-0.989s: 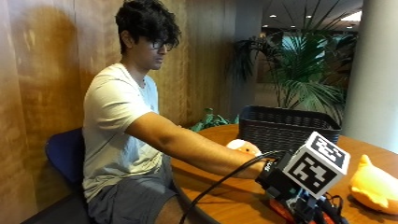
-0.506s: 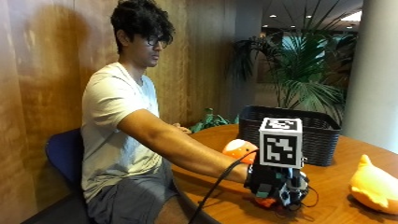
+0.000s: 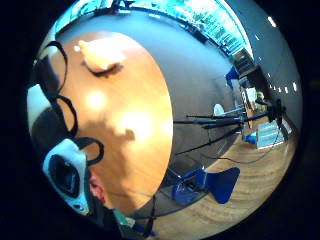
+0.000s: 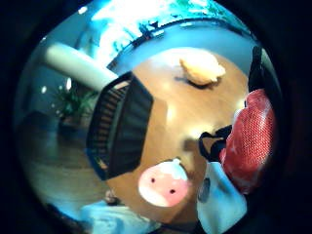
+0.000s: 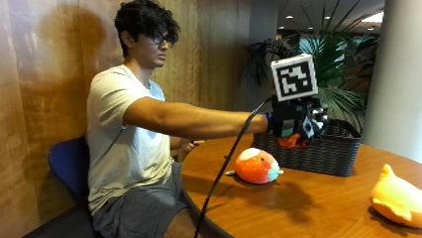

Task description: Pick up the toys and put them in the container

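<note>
Right of centre in the outside view, the gloved right hand (image 5: 298, 121) hangs in the air at the near edge of the dark woven container (image 5: 316, 151), its grip clamped on a red toy (image 5: 290, 141) that peeks out below the glove. The thumb-side palm view confirms this: the red toy (image 4: 249, 141) fills the space right against the palm.

On the desk (image 5: 303, 208), a round orange toy with a white top (image 5: 257, 166) sits just beside the container, on the person's side. A yellow toy (image 5: 399, 198) lies well apart at the lower right of the frame. Both are yet to be collected.

What the container holds cannot be told. The outside view shows only its wall and rim, and the thumb-side palm view catches the container (image 4: 119, 126) from the side, with its inside hidden.

My judgement is that the carried toy is about to be dropped in. The main risk is letting go too early. The hand looks to be at the near rim rather than clearly over the opening, so the toy could strike the edge and tumble back onto the desk, perhaps onto the orange toy. A soft toy could also bounce or roll off the desk edge, which is close by on the person's side.
</note>
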### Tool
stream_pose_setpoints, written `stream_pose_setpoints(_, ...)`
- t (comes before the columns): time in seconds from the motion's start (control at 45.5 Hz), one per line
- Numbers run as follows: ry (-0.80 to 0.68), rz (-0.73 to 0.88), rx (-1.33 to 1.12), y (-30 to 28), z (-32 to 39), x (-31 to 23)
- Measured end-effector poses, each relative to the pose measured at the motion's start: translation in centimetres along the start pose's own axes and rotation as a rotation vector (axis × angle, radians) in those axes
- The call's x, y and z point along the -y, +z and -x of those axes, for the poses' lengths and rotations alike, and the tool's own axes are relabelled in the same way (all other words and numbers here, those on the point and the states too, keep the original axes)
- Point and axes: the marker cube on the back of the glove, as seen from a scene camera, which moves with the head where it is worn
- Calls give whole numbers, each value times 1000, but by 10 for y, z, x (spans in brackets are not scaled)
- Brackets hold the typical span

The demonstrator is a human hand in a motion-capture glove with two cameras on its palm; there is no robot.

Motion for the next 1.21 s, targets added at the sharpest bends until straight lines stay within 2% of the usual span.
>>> stream_pose_setpoints(0.242,-104,-67,12,-64,79,27)
stream_pose_setpoints(0.506,-179,-77,28,-91,161,42)
stream_pose_setpoints(0.792,-233,-27,59,-70,251,57)
stream_pose_setpoints(0.945,-309,19,52,-43,299,62)
stream_pose_setpoints(1.209,-372,42,34,-10,342,63)
